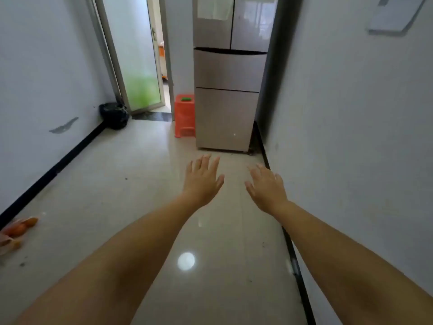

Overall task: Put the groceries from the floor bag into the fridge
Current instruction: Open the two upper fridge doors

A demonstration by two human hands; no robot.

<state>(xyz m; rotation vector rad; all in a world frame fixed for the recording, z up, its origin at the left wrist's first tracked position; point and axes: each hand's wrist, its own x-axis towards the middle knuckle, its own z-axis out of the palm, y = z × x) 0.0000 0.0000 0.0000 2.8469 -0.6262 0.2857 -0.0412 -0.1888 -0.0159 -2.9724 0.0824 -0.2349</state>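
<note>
Floor (112,188) is pale glossy tile, runs down a narrow hallway between two white walls, black skirting along both edges. Fridge (228,95) stands at the far end of the floor, hard against the right wall; all its doors and drawers are shut, two doors up top, two drawer fronts below. Glass door (138,66) with a green-tinted lower half stands ajar at the far left, just left of the fridge.

Your two arms reach forward over the middle of the floor, bare, well short of the fridge. Your left hand (202,181) is flat, palm down, fingers spread, holding nothing. Your right hand (267,188) is the same: spread wide, palm down, empty, just beside the left one and close to the right-edge skirting.

Orange stool (185,117) sits on the floor touching the fridge's left side; a small green thing (186,99) lies on its top, too small to name. Black bag (114,114) sits in the far left corner of the floor, by the glass door.

Groceries: at the near left edge of the floor, against the skirting, there's an orange bundle (17,229) that looks like carrots in thin plastic, partly cut off by the frame edge. It's well apart from both hands and from the fridge.
</note>
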